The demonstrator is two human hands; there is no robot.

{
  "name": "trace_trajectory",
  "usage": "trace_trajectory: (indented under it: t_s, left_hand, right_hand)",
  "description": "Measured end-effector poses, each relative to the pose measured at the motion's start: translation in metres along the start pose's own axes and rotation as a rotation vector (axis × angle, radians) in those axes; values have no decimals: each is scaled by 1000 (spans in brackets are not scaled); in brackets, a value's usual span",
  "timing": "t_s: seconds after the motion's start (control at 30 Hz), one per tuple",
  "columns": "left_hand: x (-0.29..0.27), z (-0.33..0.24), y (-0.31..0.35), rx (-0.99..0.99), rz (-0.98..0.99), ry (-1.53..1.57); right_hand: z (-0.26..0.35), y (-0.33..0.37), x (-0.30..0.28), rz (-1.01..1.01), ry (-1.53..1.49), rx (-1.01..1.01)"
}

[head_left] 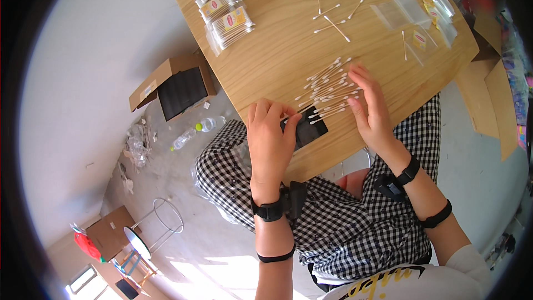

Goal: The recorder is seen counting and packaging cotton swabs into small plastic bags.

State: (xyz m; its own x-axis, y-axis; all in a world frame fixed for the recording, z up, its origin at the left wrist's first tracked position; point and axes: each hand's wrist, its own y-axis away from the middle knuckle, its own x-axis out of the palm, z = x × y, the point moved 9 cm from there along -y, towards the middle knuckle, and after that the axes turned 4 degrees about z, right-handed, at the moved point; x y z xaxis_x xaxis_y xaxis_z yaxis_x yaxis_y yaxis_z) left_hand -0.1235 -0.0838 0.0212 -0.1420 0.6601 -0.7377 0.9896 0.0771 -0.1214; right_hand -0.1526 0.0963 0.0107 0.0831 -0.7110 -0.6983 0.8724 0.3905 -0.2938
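Observation:
My left hand [272, 139] rests at the table's near edge with its fingers bent and thumb and forefinger close together. What they pinch, if anything, is hidden. Beside it a flat black rectangular thing [317, 129] lies partly under the hand and some swabs. A loose bundle of cotton swabs [327, 86] spreads between my hands, roughly lined up, with white tips at both ends. My right hand [371, 108] is at the bundle's right end, thumb and fingers apart, its fingertips a little blurred. Its thumb is close to the swab tips.
Filled swab packets [230, 25] line the table's [266, 66] far left edge. Scattered swabs [337, 28] lie farther back. Clear plastic bags [397, 11] and yellow cards [419, 39] are at right. Cardboard boxes [177, 86] and plastic bottles [183, 139] stand or lie on the floor.

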Motion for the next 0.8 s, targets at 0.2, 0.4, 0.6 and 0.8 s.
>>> trace_trajectory:
  t_s: [0.2,0.4,0.6,0.8]
  left_hand:
    - [43,-49,12,190,145,20]
    - [33,-59,-8,103,-89,-53]
    - [25,-5,13,-176,-368,600]
    - [39,-6,13,-233,-407,915]
  right_hand:
    - [-9,6,-14,-164,-157,34]
    - [-20,11,-23,-244,-301,77]
    - [-39,6,-18,-302,-777,290]
    - [-31,-3,-3,-239,-887,267]
